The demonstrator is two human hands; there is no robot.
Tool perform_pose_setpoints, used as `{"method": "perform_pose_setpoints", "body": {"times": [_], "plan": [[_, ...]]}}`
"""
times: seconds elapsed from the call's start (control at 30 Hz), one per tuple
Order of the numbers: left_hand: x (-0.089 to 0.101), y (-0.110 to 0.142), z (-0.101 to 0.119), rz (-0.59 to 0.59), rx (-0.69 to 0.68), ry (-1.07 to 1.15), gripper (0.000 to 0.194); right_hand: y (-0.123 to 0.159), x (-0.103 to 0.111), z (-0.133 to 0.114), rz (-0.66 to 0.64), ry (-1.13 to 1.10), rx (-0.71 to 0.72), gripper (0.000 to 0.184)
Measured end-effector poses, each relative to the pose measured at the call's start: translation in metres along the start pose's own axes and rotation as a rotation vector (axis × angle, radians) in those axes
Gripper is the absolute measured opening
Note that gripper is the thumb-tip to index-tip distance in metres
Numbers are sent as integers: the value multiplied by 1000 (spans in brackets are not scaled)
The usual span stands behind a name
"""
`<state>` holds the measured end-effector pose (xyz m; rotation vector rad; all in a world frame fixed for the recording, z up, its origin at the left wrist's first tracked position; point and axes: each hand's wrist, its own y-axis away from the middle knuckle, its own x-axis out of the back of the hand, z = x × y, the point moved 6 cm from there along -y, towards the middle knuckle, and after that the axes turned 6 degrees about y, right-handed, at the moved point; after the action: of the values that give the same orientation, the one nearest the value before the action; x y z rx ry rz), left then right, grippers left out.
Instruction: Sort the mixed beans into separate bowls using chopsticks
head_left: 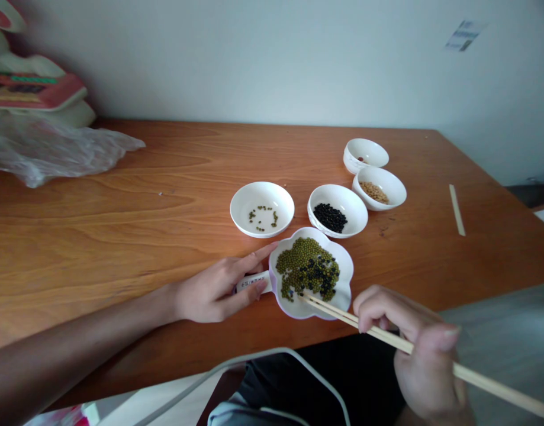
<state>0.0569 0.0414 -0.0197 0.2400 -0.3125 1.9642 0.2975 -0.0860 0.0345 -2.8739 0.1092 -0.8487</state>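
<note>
My left hand (pixel 225 287) grips the short handle of a flower-shaped white dish (pixel 345 266) with a purple rim. Green mung beans (pixel 298 254) mixed with black beans (pixel 322 272) lie inside it. In my right hand (pixel 414 346) is a pair of wooden chopsticks (pixel 343 313), their tips down among the beans at the dish's near side. Whether the tips pinch a bean I cannot tell. Just beyond the dish, a white bowl (pixel 263 195) has a few scattered mung beans, and another white bowl (pixel 349 204) carries a pile of black beans.
A bowl of tan beans (pixel 380 180) and a bowl with a few reddish bits (pixel 367 151) stand farther back right. A flat wooden strip (pixel 457 210) lies at the right. Clear plastic (pixel 71 151) and a figure-shaped item (pixel 36 89) occupy the left. A cable (pixel 272 352) loops below the table edge.
</note>
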Motion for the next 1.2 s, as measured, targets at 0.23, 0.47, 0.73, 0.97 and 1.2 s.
{"method": "perform_pose_setpoints", "body": {"times": [0.23,0.47,0.73,0.97,1.2], "plan": [[0,0,0,3,0,-5,73,2,2,-2,12,15,16,89],[0,0,1,13,-17,10,72,2,2,-3,-27,28,16,92],[0,0,0,2,-10,-3,73,-1,-2,2,-36,-6,12,89],[0,0,2,3,-18,0,73,6,0,-2,-22,14,-53,91],[0,0,0,-4,-2,15,75,7,-2,5,-57,-8,-14,88]]}}
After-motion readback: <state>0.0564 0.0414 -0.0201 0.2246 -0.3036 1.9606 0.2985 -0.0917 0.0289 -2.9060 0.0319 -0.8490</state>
